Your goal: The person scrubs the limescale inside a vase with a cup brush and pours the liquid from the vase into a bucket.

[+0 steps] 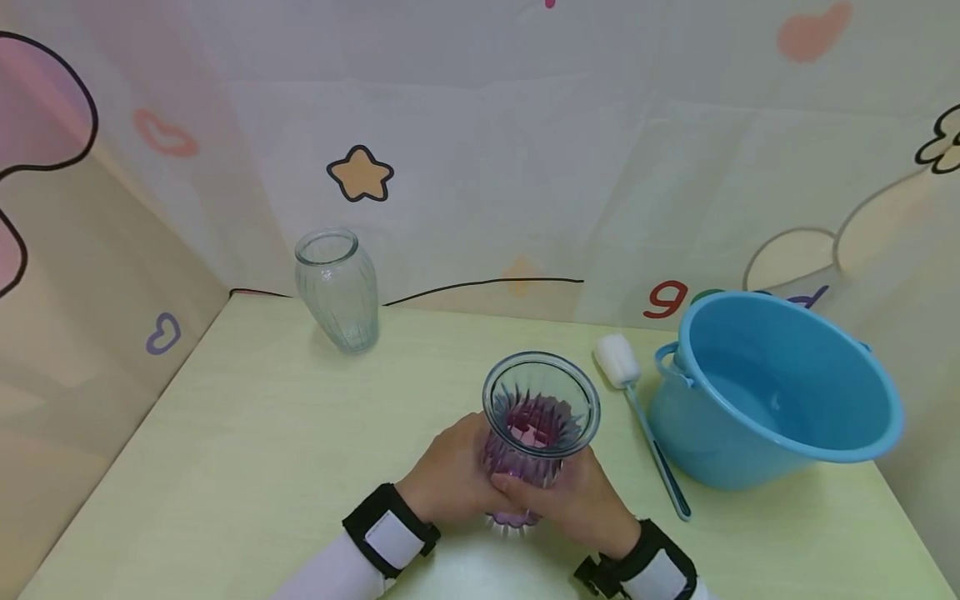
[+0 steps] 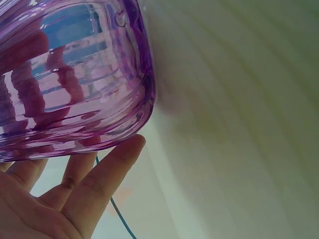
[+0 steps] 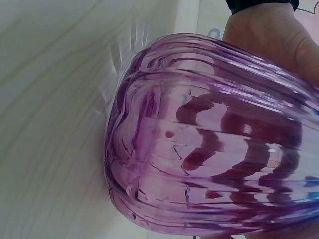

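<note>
Both hands hold a glass vase [image 1: 525, 468], purple toward its base and clear blue-grey at its wide round rim. It stands nearly upright between them. My left hand [image 1: 456, 472] grips its left side, and my right hand [image 1: 588, 505] wraps the right side with the thumb across the front. In the left wrist view, fingers [image 2: 97, 191] lie along the purple glass [image 2: 117, 94]. The right wrist view shows the vase's ribbed body [image 3: 164, 144] with its base right at the table surface; red-brown shapes of fingers show through the glass.
A second, clear ribbed vase [image 1: 341, 296] stands at the back left of the pale table [image 1: 247, 467]. To the right is a blue bucket [image 1: 720, 442] with a side handle. A bottle brush with a white sponge head [image 1: 617, 360] lies beside it. A printed curtain [image 1: 480, 167] hangs behind.
</note>
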Motion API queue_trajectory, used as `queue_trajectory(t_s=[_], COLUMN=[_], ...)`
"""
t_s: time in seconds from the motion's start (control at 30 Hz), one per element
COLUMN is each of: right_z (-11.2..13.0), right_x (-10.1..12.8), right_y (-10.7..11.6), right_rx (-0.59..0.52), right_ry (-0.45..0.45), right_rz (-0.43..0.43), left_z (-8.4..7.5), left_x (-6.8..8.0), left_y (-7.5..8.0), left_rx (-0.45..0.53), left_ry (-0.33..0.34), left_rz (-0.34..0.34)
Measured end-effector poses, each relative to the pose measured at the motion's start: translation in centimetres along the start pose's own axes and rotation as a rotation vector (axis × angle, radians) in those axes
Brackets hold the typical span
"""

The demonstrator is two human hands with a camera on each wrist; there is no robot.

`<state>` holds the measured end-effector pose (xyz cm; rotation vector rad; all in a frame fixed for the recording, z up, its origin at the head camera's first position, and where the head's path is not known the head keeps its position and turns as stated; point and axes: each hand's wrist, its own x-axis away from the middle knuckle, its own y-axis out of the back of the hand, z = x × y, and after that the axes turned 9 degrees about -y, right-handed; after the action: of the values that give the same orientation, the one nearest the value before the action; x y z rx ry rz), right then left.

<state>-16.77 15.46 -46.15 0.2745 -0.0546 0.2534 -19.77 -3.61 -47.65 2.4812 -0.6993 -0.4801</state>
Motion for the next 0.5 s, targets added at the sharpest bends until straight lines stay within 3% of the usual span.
queue_trajectory(t_s=[0.5], right_z=[0.59], right_x=[0.15], right_y=[0.05], right_rx=[0.064], right_ry=[-0.083], right_rz=[-0.027], left_z=[0.03], left_x=[0.01], left_y=[0.15], left_rx=[-0.018], left_ry=[0.010], left_rz=[0.016])
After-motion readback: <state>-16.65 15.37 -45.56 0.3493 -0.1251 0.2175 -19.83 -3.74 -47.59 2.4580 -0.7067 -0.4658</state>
